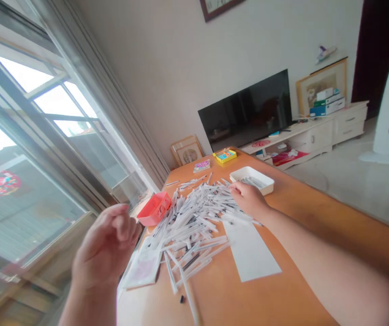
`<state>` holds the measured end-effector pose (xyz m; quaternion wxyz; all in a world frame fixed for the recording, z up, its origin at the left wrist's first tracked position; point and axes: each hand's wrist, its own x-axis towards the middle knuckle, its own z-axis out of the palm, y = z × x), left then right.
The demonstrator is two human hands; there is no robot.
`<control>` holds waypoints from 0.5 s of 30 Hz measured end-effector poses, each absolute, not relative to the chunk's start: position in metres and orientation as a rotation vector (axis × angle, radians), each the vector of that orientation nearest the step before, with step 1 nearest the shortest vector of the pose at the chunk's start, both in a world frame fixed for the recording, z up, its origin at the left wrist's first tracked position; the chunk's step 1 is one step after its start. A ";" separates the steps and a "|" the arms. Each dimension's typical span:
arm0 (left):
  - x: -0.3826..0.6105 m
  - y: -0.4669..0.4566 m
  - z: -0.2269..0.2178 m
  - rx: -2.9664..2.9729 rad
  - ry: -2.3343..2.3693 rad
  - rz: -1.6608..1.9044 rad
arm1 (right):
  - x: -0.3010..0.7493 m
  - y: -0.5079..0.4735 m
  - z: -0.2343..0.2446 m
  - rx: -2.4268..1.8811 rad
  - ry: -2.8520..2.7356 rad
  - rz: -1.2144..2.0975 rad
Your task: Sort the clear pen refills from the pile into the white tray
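Note:
A large heap of white pens (194, 213), some with black caps or tips, spreads over the wooden table. My right hand (249, 198) reaches over the heap's right side, close to a white tray (268, 186) with grey pens or refills in it. Its fingers are drawn together, and what they hold, if anything, is hidden. Raised at the left, beyond the table edge, my left hand (108, 240) is slightly blurred with its fingers curled in; nothing can be made out inside it. A red open box (152, 213) stands just past it, against the heap.
White paper (252, 253) lies below my right hand, and a pale booklet-like pad (143, 262) at the left edge. One small black cap (182, 299) is near the front. Farther back are a yellow box (226, 157) and a colourful packet (201, 166). Windows are on the left.

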<state>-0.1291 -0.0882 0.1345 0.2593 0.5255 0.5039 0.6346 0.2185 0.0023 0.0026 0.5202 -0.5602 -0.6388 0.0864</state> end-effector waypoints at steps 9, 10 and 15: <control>-0.100 -0.005 0.026 1.249 1.333 1.599 | 0.182 -0.008 -0.011 -1.427 -1.878 0.318; -0.098 -0.002 0.018 1.253 1.348 1.593 | 0.179 -0.008 -0.013 -1.444 -1.889 0.332; -0.105 0.006 0.002 1.398 1.415 1.538 | 0.159 -0.010 -0.020 -1.465 -1.955 0.386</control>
